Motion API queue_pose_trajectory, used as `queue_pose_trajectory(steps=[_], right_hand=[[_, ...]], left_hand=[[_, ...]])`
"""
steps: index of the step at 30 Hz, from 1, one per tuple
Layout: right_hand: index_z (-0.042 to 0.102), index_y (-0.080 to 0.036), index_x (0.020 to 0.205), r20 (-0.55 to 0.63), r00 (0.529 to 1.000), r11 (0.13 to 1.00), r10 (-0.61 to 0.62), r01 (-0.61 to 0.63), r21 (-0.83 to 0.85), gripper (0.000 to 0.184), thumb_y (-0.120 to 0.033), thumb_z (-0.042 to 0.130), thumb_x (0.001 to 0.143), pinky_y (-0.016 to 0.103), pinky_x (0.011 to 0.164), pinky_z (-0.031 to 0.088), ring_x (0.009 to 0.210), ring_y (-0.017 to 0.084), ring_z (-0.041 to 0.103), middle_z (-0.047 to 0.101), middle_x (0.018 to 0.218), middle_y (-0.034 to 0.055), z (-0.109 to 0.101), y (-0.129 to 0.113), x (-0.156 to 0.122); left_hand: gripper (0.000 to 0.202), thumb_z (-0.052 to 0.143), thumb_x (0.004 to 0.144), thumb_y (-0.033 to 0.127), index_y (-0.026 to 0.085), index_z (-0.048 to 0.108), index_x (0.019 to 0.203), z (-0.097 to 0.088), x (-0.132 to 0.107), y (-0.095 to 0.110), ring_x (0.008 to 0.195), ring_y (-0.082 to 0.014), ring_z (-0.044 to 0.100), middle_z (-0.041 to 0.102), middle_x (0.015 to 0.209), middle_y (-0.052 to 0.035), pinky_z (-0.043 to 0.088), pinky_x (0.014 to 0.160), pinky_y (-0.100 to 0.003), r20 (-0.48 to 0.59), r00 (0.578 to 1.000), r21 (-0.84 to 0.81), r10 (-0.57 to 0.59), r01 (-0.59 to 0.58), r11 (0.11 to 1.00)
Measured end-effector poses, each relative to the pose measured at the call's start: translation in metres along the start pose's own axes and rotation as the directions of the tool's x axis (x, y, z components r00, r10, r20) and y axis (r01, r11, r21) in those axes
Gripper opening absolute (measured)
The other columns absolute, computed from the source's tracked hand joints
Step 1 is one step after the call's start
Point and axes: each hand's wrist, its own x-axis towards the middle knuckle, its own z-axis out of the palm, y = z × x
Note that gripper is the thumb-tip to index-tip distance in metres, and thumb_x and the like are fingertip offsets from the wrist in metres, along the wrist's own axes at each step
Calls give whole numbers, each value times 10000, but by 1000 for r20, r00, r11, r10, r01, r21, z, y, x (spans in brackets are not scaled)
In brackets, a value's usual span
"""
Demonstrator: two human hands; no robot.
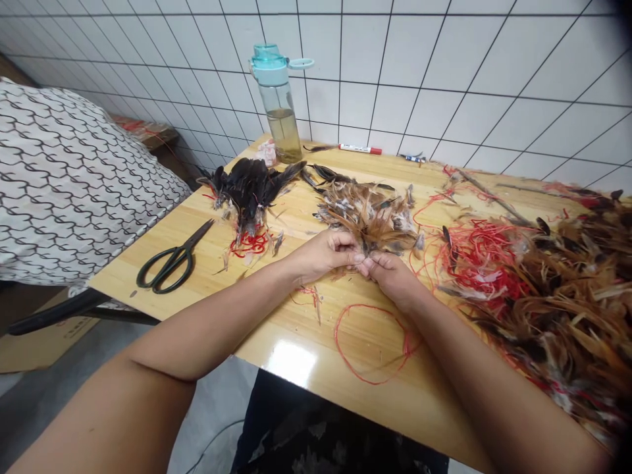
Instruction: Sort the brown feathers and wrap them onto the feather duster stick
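Note:
My left hand (323, 253) and my right hand (392, 276) meet at the middle of the wooden table (306, 349). Both pinch a small bunch of brown feathers (368, 214) at the near edge of a brown and white feather pile. A loop of red thread (370, 342) lies on the table just in front of my right hand. A heap of black feathers (251, 184) lies to the left, with red thread beneath it.
Black scissors (172, 260) lie near the table's left edge. A water bottle (279, 102) with a teal lid stands at the back by the tiled wall, beside a red marker (360, 149). A large tangle of brown feathers and red thread (543, 289) covers the right side.

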Motion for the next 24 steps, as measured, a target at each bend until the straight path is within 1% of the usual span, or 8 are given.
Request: queue_pose_trajectory(steps=[3,5,8,11,13,15,19,24], right_hand=[[452,-211,569,73,997,999,-35,34,4,443,-577,517,811,273,571,272,552,105,307,360,562,-44,-2,-3,-1],[458,-213,564,97,992,997,-82,81,12,467,-604,511,814,274,575,284,549,106,312,366,556,-41,-1,-4,-1],[496,-211,573,80,989,991,-128,125,46,477,-622,522,815,275,593,320,563,113,362,420,571,-29,1,-3,0],[567,-202,610,41,992,992,-117,115,56,459,-615,552,811,269,619,358,599,119,426,486,610,-16,3,-2,-1],[621,-193,650,20,994,992,-109,107,65,460,-623,570,804,264,651,385,637,122,469,538,644,-5,2,-2,-1],[656,-182,683,14,993,987,-117,114,110,471,-636,596,792,263,694,412,687,127,516,591,686,7,1,-3,-1],[678,-173,719,15,988,954,-155,146,263,454,-623,654,772,268,754,444,746,128,564,655,770,22,-2,-3,-2],[661,-184,705,6,985,939,-173,163,302,429,-608,668,773,276,751,459,711,123,554,654,738,15,-4,-1,-1]], left_hand=[[382,853,671,433,104,660,700,0,-2,3,695,-153,688,731,724,-86,514,695,-264,49,999,0,8,-8,1000],[374,836,691,446,106,684,727,1,-3,5,702,-161,689,732,733,-83,527,720,-283,64,998,39,12,-14,999],[357,815,712,460,119,714,740,2,-5,9,695,-149,668,731,741,-69,522,705,-266,45,999,134,30,-36,990],[349,804,726,453,126,697,672,4,-5,8,637,-127,626,699,674,-47,501,660,-243,24,998,174,64,-67,982],[342,816,720,433,124,680,666,5,-3,7,597,-112,599,663,622,-28,488,638,-232,3,997,108,77,-77,991],[317,841,699,393,123,676,704,6,-2,5,573,-100,584,637,594,-8,482,623,-224,-24,997,-26,72,-72,997],[270,885,645,274,117,684,730,8,-2,4,571,-84,596,659,667,-7,493,610,-208,-64,998,-276,-10,-8,961],[282,910,595,223,111,707,755,9,-3,3,671,-102,639,678,758,-19,529,666,-211,-91,992,-386,-92,50,921]])
